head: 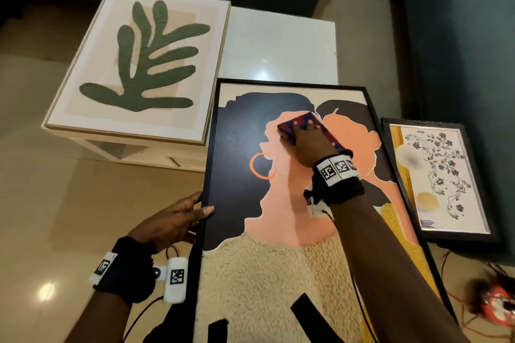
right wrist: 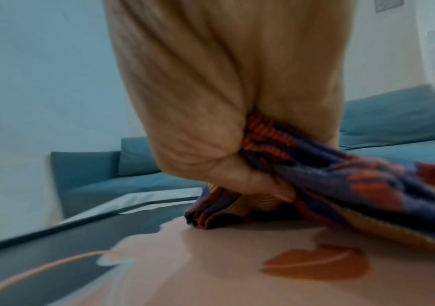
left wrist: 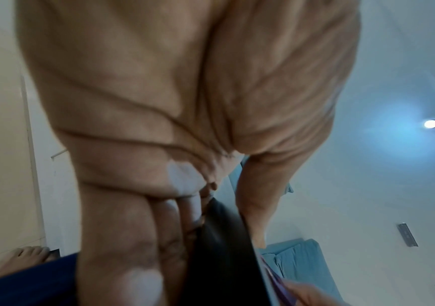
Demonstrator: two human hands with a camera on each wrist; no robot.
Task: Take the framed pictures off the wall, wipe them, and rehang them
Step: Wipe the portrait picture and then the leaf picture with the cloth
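A large black-framed picture (head: 239, 153) of two faces in profile leans tilted in front of me, its top edge resting on the white table (head: 278, 44). My left hand (head: 178, 217) grips its left frame edge (left wrist: 224, 248), thumb on the glass and fingers behind. My right hand (head: 309, 139) presses a purple and red cloth (head: 301, 120) flat on the upper middle of the glass. In the right wrist view the thumb pinches the bunched cloth (right wrist: 329, 176) against the palm above the pink print (right wrist: 224, 269).
A light-framed leaf picture (head: 139, 64) lies on the table's left half. A small black-framed floral picture (head: 437, 178) lies on the floor to the right, against a blue sofa (head: 459, 50). Red cables and an orange object (head: 498, 306) sit at the lower right.
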